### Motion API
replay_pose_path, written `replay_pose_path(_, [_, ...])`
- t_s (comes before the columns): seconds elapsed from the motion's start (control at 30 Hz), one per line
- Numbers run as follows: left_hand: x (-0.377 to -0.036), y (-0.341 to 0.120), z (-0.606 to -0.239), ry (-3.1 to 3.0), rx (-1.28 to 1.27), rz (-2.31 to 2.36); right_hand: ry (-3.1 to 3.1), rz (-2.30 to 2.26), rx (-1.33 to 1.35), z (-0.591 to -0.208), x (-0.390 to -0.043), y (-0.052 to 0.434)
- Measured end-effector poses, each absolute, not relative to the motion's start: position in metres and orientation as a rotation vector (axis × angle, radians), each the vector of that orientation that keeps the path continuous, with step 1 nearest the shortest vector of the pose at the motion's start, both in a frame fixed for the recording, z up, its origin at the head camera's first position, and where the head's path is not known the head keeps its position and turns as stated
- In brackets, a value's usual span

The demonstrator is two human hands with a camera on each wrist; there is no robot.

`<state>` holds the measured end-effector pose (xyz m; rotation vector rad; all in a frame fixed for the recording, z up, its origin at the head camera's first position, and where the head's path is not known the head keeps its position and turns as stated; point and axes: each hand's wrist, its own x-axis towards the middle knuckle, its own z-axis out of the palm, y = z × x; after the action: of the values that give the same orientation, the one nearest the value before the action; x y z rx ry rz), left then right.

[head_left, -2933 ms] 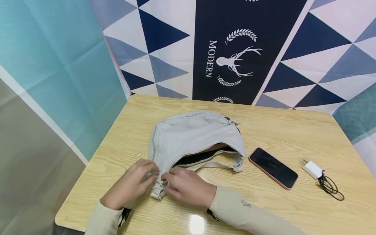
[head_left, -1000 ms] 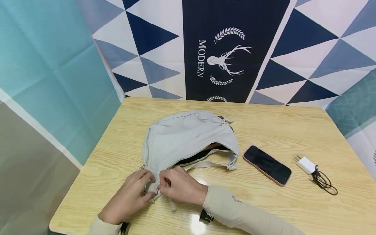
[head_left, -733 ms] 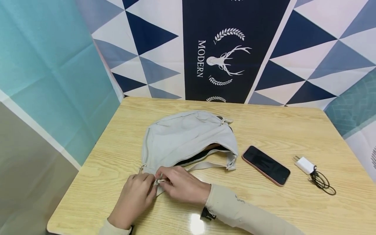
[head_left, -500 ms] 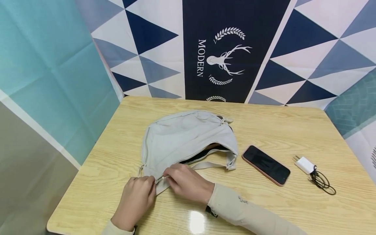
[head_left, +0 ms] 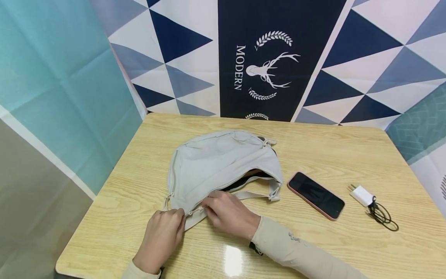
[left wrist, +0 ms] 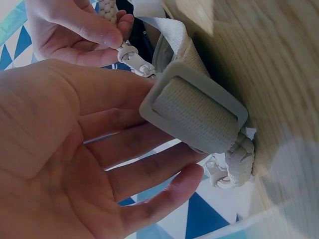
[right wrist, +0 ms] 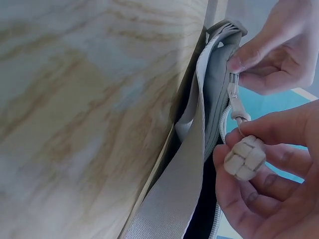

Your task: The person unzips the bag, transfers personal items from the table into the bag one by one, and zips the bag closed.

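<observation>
Since earlier, zip pull point(right wrist: 244, 158) drawn right by pinching right hand point(head_left: 228, 213); bag point(head_left: 219, 164) corner pinched by left hand point(head_left: 163, 236). Zipping underway; steady rightward pull judged needed.

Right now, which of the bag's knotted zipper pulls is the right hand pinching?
The pull at the main opening, pinched by the right hand; another knotted pull lies untouched at the bag's far end.

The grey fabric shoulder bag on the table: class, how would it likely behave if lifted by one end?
The grey fabric shoulder bag would probably sag and fold, since its cloth lies creased and slumped. It looks light, lying nearly flat. The open zip mouth may gape, as the right hand holds only the knotted zip pull.
</observation>
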<state>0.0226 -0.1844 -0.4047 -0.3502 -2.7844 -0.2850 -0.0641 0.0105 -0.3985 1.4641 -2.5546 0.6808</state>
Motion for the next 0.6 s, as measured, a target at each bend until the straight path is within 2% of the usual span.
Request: replay_pose_path(0.6, [0.022, -0.183, -0.403, -2.797, -0.317, -0.341, -2.571, 0.687, 1.393, -0.398, -0.076, 0.021])
